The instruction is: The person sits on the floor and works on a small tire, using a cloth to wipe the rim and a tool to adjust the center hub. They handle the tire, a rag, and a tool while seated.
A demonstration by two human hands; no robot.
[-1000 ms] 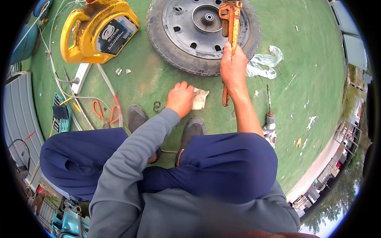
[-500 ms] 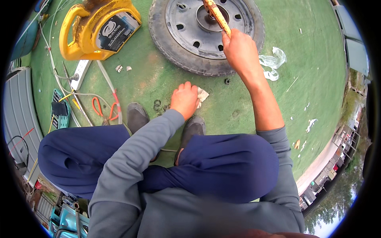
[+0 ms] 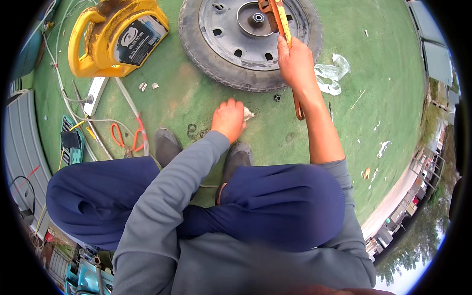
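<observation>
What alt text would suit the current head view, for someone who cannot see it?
A person's right hand grips an orange pipe wrench over a tyred wheel lying on a green floor, while the left hand holds a whitish scrap closer in. A yellow jug and a white power strip are to the left.

orange wrench (image 3: 281, 20) swung off hub centre (image 3: 257, 18), white cloth (image 3: 249, 114) more hidden

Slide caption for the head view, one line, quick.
Right-hand grip holds an orange wrench over a wheel lying on green flooring; left-hand grip holds a pale rag.
</observation>
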